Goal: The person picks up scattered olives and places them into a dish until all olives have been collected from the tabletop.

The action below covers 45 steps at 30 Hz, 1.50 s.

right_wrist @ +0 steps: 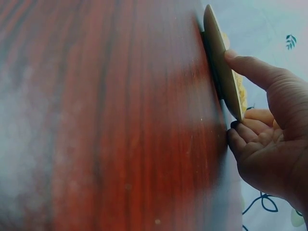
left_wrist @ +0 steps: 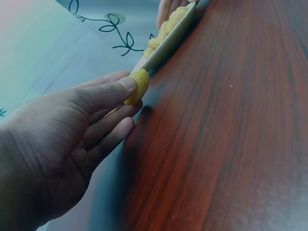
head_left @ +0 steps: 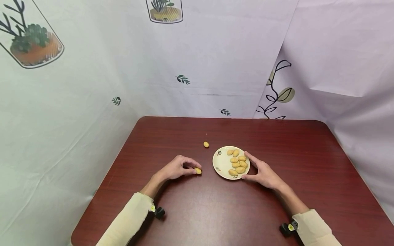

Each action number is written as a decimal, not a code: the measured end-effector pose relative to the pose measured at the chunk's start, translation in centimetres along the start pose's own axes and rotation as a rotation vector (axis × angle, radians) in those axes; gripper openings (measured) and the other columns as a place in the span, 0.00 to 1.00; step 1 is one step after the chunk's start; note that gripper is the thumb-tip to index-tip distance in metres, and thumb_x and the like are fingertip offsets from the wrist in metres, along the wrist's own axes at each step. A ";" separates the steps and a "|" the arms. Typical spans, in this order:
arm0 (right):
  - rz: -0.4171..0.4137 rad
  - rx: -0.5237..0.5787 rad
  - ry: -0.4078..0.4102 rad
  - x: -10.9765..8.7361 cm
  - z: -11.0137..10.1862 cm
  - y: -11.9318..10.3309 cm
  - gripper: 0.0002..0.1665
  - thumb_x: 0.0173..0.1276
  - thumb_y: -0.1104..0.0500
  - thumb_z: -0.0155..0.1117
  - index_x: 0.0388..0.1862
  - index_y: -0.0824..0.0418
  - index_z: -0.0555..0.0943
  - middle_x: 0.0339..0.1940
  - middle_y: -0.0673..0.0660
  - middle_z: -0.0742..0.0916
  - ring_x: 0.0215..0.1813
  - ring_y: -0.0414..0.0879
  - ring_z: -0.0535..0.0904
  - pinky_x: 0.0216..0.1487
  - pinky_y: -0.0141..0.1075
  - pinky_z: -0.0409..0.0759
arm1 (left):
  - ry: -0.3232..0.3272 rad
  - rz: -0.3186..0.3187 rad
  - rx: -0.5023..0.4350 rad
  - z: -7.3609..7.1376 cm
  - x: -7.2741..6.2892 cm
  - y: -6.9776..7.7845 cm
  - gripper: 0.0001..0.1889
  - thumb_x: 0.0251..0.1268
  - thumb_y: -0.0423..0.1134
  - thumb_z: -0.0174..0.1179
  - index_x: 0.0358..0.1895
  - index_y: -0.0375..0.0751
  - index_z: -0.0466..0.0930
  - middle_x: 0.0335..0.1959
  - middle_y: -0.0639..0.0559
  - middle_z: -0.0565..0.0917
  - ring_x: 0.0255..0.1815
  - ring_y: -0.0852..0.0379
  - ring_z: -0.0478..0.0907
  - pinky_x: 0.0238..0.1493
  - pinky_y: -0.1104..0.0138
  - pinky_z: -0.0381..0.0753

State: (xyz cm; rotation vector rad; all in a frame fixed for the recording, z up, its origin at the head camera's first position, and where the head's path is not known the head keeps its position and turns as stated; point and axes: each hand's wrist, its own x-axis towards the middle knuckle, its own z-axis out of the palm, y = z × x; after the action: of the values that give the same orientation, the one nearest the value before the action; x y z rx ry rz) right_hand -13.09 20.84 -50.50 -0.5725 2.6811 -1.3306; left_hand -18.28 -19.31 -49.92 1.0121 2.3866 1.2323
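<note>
Between the thumb and fingers of my left hand (head_left: 177, 167) is a small yellow oval piece (left_wrist: 139, 86) with a rough, pitted skin, low over the table left of the plate. My right hand (head_left: 265, 175) holds the right side of a round cream plate (head_left: 222, 163), thumb at the near rim and forefinger at the far rim. Several similar yellow pieces (head_left: 240, 169) lie on the plate, mostly in its right half. One more loose yellow piece (head_left: 206, 144) sits on the table beyond the left hand, left of the plate's far edge.
The dark red wooden table (head_left: 197, 212) has rounded far corners. Pale cloth (head_left: 215, 61) printed with plants and leaves hangs behind it and at both sides. A small black device (head_left: 159, 212) is strapped to the left wrist, and another black device (head_left: 287, 229) to the right.
</note>
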 end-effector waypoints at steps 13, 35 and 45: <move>0.001 -0.013 0.003 -0.1 0.0 0.0 0.62 0.62 0.51 0.85 0.85 0.67 0.59 0.84 0.67 0.65 0.83 0.64 0.60 0.70 0.16 0.51 | 0.065 -0.018 -0.041 -0.4 1.4 0.3 0.11 0.70 0.36 0.73 0.53 0.51 0.93 0.45 0.62 0.92 0.47 0.62 0.87 0.48 0.69 0.83; 0.012 -0.018 0.000 -0.1 -0.2 -0.1 0.62 0.63 0.50 0.84 0.86 0.66 0.59 0.84 0.67 0.65 0.84 0.63 0.59 0.73 0.21 0.53 | 0.122 0.077 -0.102 -0.3 5.3 1.9 0.12 0.68 0.32 0.74 0.53 0.43 0.91 0.46 0.55 0.92 0.46 0.58 0.89 0.51 0.64 0.87; 0.007 -0.015 -0.002 0.0 -0.3 -0.1 0.62 0.63 0.49 0.84 0.86 0.66 0.59 0.84 0.67 0.66 0.83 0.63 0.60 0.73 0.22 0.55 | 0.163 0.128 -0.088 1.1 7.2 2.7 0.11 0.68 0.34 0.74 0.52 0.41 0.92 0.44 0.55 0.92 0.44 0.60 0.89 0.49 0.66 0.87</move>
State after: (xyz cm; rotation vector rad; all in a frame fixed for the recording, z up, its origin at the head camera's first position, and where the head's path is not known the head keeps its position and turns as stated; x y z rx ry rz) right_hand -13.11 21.03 -50.23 -0.5651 2.6912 -1.3084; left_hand -21.68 -12.61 -47.92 1.0902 2.3933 1.5053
